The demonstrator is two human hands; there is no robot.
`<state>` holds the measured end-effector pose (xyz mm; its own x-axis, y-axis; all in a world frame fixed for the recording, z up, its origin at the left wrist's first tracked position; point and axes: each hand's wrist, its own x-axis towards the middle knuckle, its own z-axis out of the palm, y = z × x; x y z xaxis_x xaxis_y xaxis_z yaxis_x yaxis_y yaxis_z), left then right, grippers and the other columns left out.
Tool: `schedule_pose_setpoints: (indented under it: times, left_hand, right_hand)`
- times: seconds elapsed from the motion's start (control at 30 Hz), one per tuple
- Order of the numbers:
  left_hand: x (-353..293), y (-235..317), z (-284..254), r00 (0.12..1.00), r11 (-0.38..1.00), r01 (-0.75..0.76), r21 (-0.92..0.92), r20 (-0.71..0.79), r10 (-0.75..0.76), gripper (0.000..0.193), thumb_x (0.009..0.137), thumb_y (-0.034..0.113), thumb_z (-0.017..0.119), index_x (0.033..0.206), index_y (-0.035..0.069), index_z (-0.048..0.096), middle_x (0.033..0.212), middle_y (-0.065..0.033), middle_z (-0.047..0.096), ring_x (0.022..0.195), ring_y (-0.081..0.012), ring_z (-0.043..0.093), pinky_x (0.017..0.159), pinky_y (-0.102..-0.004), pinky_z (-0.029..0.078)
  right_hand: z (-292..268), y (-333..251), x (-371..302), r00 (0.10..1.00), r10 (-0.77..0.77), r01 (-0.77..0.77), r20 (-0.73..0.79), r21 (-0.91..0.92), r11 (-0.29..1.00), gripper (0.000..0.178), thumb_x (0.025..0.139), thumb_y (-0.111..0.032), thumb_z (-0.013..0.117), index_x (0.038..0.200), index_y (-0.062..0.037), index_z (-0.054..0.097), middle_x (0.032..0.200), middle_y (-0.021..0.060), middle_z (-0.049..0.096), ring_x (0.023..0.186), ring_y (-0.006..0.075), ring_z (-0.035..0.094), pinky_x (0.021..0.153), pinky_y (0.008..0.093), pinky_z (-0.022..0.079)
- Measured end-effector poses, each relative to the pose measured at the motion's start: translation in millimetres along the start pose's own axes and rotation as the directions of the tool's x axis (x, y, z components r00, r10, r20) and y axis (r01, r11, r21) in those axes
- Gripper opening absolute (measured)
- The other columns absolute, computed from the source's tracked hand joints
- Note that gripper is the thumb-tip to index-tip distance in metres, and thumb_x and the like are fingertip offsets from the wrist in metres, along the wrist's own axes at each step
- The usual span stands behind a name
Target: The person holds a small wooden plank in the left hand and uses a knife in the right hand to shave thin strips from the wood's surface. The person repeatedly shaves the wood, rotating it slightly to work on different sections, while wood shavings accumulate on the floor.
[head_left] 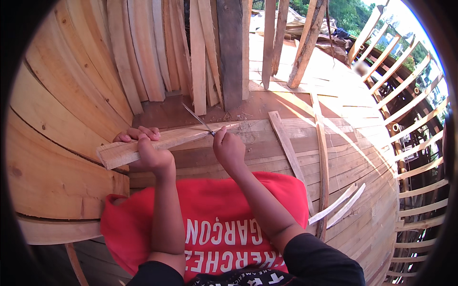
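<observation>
My left hand (149, 148) is closed round the thick near-left end of a pale wooden plank (181, 137), which lies slanted across in front of me and narrows to the right. In my closed right hand (230, 148) is the handle end of a knife (196, 115) with a long, narrow blade. That blade crosses over the plank's far edge and points up and to the left. My right hand sits close to the plank's narrow end. Its fingers hide most of the knife's handle.
A red garment (210, 200) with white lettering covers my lap. Curved boards form a wall (62, 95) at left, with upright planks (148, 47) leaning beyond. Long strips (320, 157) and two curved pale pieces (343, 205) lie on the plank floor (362, 157). Shavings are scattered ahead; ribs stand right.
</observation>
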<state>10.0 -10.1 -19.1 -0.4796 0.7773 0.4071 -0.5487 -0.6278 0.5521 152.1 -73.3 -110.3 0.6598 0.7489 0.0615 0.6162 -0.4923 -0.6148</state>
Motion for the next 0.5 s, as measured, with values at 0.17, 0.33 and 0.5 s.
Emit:
schedule_pose_setpoints:
  times: [0.17,0.33,0.5]
  left_hand:
    - [-12.8,2.4,13.5,0.994,1.000,0.026,-0.013,0.102,-0.024,0.028,0.072,-0.005,0.043,0.093,0.012,0.036,0.067,-0.0025,0.038,0.055,-0.0135,0.039,0.056,-0.0338,0.042]
    - [-4.6,4.2,1.2,0.995,1.000,0.002,0.030,0.100,-0.005,0.028,0.072,-0.005,0.043,0.093,0.012,0.035,0.068,-0.0035,0.039,0.056,-0.0140,0.040,0.056,-0.0344,0.042]
    - [-15.5,-0.9,11.0,0.992,0.994,0.087,-0.065,0.099,-0.080,0.030,0.072,-0.007,0.043,0.094,0.010,0.033,0.069,-0.0040,0.041,0.053,-0.0131,0.041,0.053,-0.0293,0.041]
  right_hand:
    - [31.2,99.7,41.8,0.944,0.251,-0.264,-0.215,-0.034,0.964,0.058,0.099,-0.034,0.034,0.070,0.0022,0.069,0.074,0.0288,0.066,0.072,0.0471,0.066,0.071,0.0561,0.053]
    - [8.0,22.2,8.0,0.996,0.077,-0.080,-0.049,-0.057,0.995,0.057,0.099,-0.034,0.033,0.077,0.0028,0.071,0.079,0.0291,0.067,0.077,0.0469,0.067,0.074,0.0558,0.053]
    - [32.8,123.6,49.1,0.952,0.227,-0.246,-0.205,-0.073,0.967,0.058,0.100,-0.034,0.032,0.078,0.0038,0.070,0.078,0.0300,0.066,0.079,0.0482,0.066,0.075,0.0564,0.052]
